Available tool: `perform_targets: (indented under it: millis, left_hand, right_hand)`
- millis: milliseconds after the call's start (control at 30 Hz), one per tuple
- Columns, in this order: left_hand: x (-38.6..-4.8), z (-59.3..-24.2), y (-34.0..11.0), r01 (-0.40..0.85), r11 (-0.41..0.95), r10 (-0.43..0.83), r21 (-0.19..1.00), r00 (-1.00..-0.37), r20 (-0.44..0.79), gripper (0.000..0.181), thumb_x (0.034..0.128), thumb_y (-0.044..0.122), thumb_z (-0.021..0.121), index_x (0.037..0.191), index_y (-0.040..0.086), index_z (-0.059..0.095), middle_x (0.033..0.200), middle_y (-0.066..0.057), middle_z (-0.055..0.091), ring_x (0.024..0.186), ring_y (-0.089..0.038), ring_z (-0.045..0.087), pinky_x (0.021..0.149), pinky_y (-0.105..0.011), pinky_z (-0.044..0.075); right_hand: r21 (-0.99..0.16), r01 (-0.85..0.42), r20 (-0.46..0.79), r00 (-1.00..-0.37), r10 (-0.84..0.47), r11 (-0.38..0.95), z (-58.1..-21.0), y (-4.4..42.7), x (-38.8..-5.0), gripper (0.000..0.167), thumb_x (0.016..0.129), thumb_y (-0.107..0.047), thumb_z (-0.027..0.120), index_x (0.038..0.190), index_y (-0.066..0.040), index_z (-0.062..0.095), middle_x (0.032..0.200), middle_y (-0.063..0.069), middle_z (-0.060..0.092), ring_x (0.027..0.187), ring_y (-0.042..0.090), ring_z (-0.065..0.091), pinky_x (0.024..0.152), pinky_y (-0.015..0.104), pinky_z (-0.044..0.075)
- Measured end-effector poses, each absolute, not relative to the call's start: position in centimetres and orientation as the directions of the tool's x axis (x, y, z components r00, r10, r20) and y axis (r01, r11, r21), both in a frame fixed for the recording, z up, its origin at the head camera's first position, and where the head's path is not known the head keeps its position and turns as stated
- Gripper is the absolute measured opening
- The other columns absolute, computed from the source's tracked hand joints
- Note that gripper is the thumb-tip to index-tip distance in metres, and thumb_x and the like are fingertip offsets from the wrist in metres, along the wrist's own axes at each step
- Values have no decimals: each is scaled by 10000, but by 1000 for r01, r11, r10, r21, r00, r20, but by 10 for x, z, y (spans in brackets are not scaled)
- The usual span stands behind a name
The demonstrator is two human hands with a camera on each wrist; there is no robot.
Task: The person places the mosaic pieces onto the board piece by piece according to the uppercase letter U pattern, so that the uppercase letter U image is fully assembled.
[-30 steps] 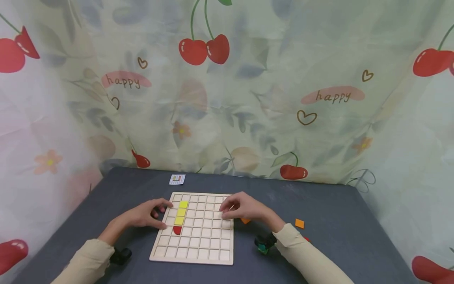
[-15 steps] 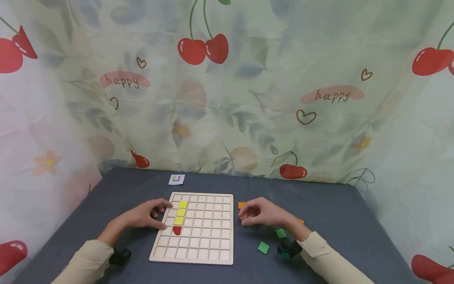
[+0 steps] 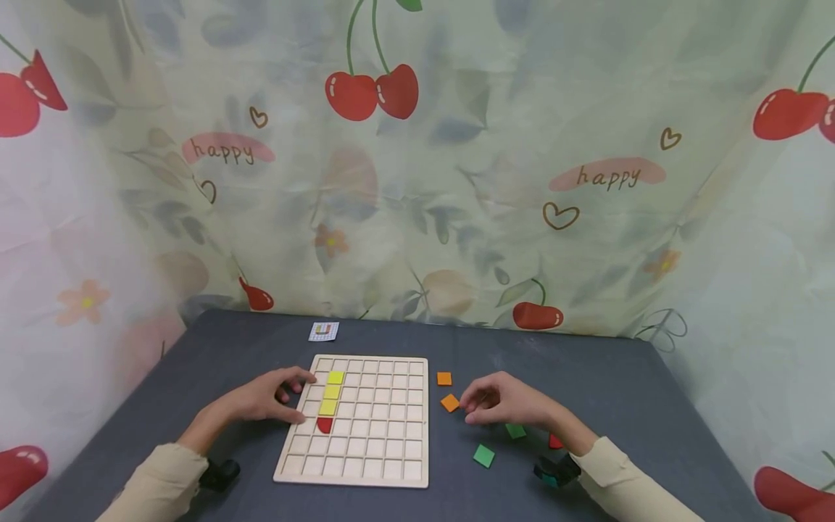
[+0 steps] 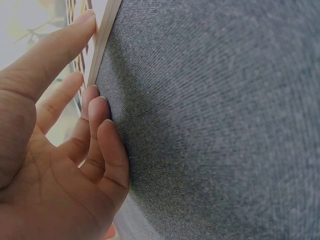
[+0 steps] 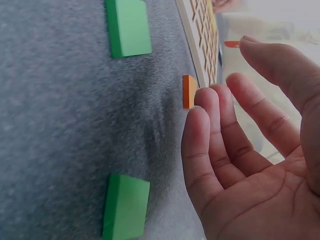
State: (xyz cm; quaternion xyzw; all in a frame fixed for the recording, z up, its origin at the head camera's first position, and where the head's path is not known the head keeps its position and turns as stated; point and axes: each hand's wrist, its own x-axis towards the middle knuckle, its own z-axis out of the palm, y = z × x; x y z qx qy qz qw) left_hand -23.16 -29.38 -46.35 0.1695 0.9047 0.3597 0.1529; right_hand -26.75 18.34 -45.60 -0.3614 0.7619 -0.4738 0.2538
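Counter [image 3: 352, 504], dark grey, bearing one pale gridded board [image 3: 377, 429]. Left hand [image 3: 269, 395] at the board's left edge, its thumb and fingers apart; right hand [image 3: 507, 400] over the counter right of the board, fingers parted from the thumb. Small pieces: one printed card [image 3: 323, 331] beyond the board; three yellow tiles [image 3: 331, 392] in a column on it, a round-edged red tile [image 3: 325, 425] directly below; right of the board, two green tiles [image 3: 483, 456] and two orange tiles [image 3: 450, 403], one orange just beside the right fingers.
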Motion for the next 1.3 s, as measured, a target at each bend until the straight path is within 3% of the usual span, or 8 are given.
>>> perform_targets:
  millis: [267, 567, 833, 933, 1133, 1300]
  left_hand:
    - [-231, -464, -294, 185, 693, 405, 696, -899, -165, 654, 813, 219, 887, 1359, 48, 571, 1078, -81, 509, 907, -252, 505, 781, -414, 416]
    - [-233, -465, -295, 175, 697, 399, 695, -900, -173, 659, 813, 228, 888, 1363, 54, 569, 1086, -77, 513, 916, -247, 511, 785, -413, 422]
    - [-230, -461, -292, 187, 691, 405, 699, -900, -161, 654, 814, 219, 886, 1358, 40, 569, 1073, -84, 507, 906, -251, 508, 787, -422, 416]
    - [-229, -462, -292, 193, 693, 405, 695, -901, -155, 654, 814, 228, 886, 1356, 43, 571, 1074, -84, 505, 904, -249, 507, 784, -421, 416]
    - [-231, -464, -293, 189, 687, 409, 702, -898, -159, 655, 819, 229, 883, 1362, 47, 567, 1082, -84, 504, 906, -250, 503, 785, -420, 413]
    - [-230, -464, -293, 184, 692, 402, 698, -902, -160, 661, 812, 234, 888, 1361, 50, 567, 1083, -82, 502, 908, -249, 501, 783, -419, 413]
  right_hand:
    - [-898, -323, -50, -599, -799, 298, -457, 192, -263, 271, 934, -84, 749, 1135, 86, 681, 1046, 222, 675, 896, 263, 656, 764, 298, 540]
    - [-901, -310, -68, -591, -804, 304, -461, 202, -258, 259, 932, -92, 756, 1135, 53, 690, 1071, 213, 666, 911, 258, 649, 804, 324, 538]
    - [-887, -341, -37, -619, -785, 310, -460, 202, -246, 237, 900, -89, 791, 1091, 22, 706, 960, 224, 641, 788, 137, 576, 694, 254, 489]
    - [-869, -365, -35, -630, -776, 336, -462, 202, -243, 227, 889, -105, 805, 1067, 1, 713, 886, 194, 620, 713, 100, 529, 638, 226, 446]
    - [-849, -362, -58, -661, -748, 385, -465, 205, -236, 258, 879, -175, 824, 1065, -32, 716, 785, 3, 573, 614, 65, 458, 570, 213, 376]
    - [-847, -374, -39, -664, -747, 377, -471, 209, -230, 289, 880, -198, 827, 1092, -38, 714, 767, -27, 568, 604, 56, 461, 553, 225, 390]
